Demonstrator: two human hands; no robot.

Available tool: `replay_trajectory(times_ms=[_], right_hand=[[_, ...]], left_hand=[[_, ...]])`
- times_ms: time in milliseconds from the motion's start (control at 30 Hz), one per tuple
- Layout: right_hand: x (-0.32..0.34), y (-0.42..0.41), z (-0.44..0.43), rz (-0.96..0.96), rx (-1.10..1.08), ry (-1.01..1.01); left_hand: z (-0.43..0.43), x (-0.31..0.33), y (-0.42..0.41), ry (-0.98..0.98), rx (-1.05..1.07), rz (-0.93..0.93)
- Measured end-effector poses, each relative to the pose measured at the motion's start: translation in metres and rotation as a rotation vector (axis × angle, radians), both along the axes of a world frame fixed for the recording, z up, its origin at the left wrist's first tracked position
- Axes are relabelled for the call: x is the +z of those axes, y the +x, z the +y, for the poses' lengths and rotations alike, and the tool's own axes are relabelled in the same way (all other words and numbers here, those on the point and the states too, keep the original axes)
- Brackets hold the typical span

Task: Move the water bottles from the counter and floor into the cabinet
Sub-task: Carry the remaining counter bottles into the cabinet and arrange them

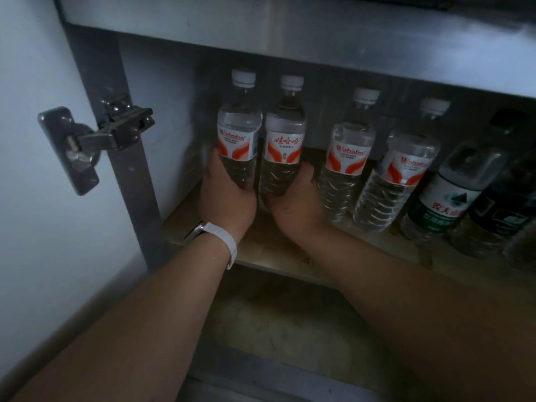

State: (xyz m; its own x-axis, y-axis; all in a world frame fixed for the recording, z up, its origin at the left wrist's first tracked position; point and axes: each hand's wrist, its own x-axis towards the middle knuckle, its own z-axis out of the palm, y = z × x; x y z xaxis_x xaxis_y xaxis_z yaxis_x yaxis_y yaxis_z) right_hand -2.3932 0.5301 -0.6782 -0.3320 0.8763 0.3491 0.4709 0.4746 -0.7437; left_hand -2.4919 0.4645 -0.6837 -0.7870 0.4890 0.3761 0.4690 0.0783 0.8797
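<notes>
Standing upright at the left end of the pale cabinet shelf (275, 252), two clear plastic water bottles with white caps and red-and-white labels are being held just beside each other. The leftmost bottle (238, 134) is being gripped low on its body by the left hand (226, 198), with the fingers (211, 169) curled round its left side; a white wristband (224, 237) is being worn on that wrist. The second bottle (285, 134) is being gripped near its base by the right hand (298, 208), fingers wrapped round its right side. Whether the two bases are resting on the shelf cannot be told, since they are being hidden by the hands. To the right, a third matching bottle (348, 152) and a fourth matching bottle (406, 169) are being kept in the same row, followed by a clear bottle with a green label (446, 204) and, at the right edge, a dark bottle (501, 210), dim and blurred. On the left, the white cabinet door (29, 184) is being carried open on a grey metal hinge (110, 132).
</notes>
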Motion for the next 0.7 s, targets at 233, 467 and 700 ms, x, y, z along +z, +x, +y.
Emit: replay_trajectory(times_ms=[233, 467, 700], right_hand=[[-0.0028, -0.0041, -0.0056, 0.069, 0.019, -0.100], [-0.0032, -0.0089, -0.0055, 0.046, -0.066, -0.068], [-0.0067, -0.0021, -0.0041, 0.040, -0.071, -0.017]], left_hand=[[0.0023, -0.0040, 0.0004, -0.032, 0.019, 0.017], [0.0032, -0.0037, -0.0001, -0.042, 0.010, 0.019], [0.0062, -0.0046, -0.0004, -0.054, 0.024, 0.022]])
